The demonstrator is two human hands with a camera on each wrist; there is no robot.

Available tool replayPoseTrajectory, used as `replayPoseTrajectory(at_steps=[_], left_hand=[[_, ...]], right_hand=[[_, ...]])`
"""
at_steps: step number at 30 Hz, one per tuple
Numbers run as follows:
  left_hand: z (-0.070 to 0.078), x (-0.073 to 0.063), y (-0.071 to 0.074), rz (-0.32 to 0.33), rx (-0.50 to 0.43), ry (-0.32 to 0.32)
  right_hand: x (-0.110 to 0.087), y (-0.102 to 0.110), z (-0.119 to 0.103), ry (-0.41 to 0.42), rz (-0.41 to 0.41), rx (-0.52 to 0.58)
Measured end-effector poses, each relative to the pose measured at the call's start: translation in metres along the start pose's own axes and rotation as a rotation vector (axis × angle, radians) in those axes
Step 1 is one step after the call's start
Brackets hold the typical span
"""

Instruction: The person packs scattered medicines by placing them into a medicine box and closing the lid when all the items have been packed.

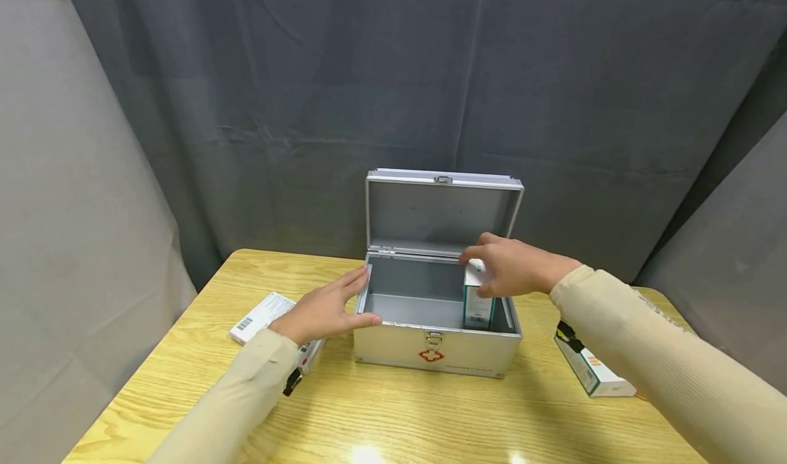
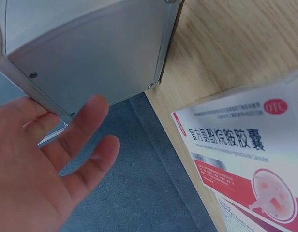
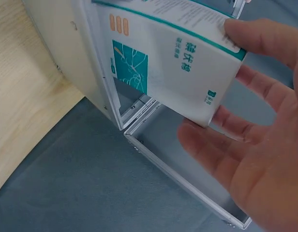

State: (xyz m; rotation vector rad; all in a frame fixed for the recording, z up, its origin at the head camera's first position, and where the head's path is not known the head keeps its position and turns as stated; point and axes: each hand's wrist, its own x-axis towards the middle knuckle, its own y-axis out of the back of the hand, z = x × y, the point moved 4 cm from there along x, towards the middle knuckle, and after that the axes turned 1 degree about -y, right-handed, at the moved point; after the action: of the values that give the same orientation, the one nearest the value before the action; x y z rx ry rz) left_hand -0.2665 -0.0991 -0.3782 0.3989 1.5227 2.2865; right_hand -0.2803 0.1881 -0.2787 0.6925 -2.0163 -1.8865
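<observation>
An aluminium first-aid case (image 1: 393, 346) with a red cross emblem stands on the table, its lid (image 1: 424, 211) raised. My right hand (image 1: 519, 266) grips the upper end of a white-and-teal medicine box (image 1: 478, 307), upright inside the case's right end. In the right wrist view, thumb and fingers pinch the end of this carton (image 3: 173, 72). My left hand (image 1: 328, 310) is at the case's left rim with its fingers extended. The left wrist view shows those fingers (image 2: 81, 130) beside the case's side wall, holding nothing.
Left of the case lie a white carton (image 1: 264, 317) and a red-and-white capsule box (image 2: 241, 145), partly behind my left wrist in the head view. Another white-and-teal box (image 1: 593, 372) lies right, beneath my right forearm. A grey curtain (image 1: 295, 108) hangs behind the wooden table (image 1: 393, 409).
</observation>
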Motion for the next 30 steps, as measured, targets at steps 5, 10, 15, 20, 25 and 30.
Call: replayPoseTrajectory(at_steps=[5, 10, 15, 20, 25, 30], left_hand=[[0.000, -0.002, 0.004, -0.011, -0.002, 0.012], [0.001, -0.001, 0.004, -0.020, -0.013, 0.005], [0.002, -0.002, 0.004, -0.035, -0.004, 0.009], [0.004, -0.001, 0.006, -0.043, 0.002, 0.003], [0.003, -0.001, 0.005, -0.042, 0.000, 0.008], [0.003, -0.002, 0.004, -0.041, 0.004, 0.008]], right_hand=[[0.003, -0.001, 0.002, 0.020, 0.016, 0.001], [0.007, -0.006, 0.006, 0.008, 0.004, -0.033], [0.011, -0.016, 0.018, -0.018, -0.013, -0.053], [0.011, -0.019, 0.024, -0.029, -0.007, -0.051], [0.011, -0.019, 0.023, -0.023, -0.003, -0.057], [0.011, -0.021, 0.021, -0.020, -0.004, -0.072]])
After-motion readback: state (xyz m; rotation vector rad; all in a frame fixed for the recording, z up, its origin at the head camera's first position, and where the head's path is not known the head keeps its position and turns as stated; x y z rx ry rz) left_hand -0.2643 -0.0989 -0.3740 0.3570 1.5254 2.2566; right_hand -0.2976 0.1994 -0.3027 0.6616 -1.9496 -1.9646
